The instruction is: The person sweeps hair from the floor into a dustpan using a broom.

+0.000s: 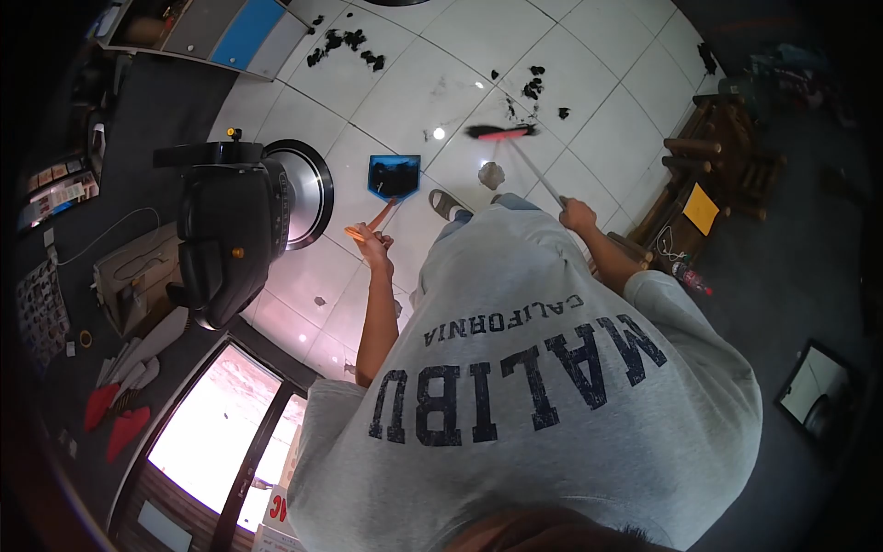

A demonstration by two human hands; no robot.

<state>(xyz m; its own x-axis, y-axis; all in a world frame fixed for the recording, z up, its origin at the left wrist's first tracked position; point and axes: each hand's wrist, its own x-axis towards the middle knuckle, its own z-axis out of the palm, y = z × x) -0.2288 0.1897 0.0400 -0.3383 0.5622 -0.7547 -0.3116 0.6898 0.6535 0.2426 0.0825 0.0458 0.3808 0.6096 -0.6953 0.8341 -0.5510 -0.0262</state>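
My left hand [372, 247] is closed around the orange handle of a blue dustpan [372, 191]. The pan rests on the tiles with a dark heap, apparently hair, inside it. In my right hand [578, 214] is the grey stick of a broom [504, 135]. Its head is red with dark bristles, a little blurred, and touches the floor ahead of my feet, to the right of the dustpan. Black hair clumps [533, 88] lie just beyond the bristles. More hair clumps [346, 40] are scattered farther off at the upper left.
A black barber chair [221, 244] on a round metal base [308, 195] stands to my left. Along the right is brown wooden seating [708, 166] with a yellow sheet [701, 210]. A cabinet [204, 32] lies at the upper left, a bright glass door [216, 432] at the lower left.
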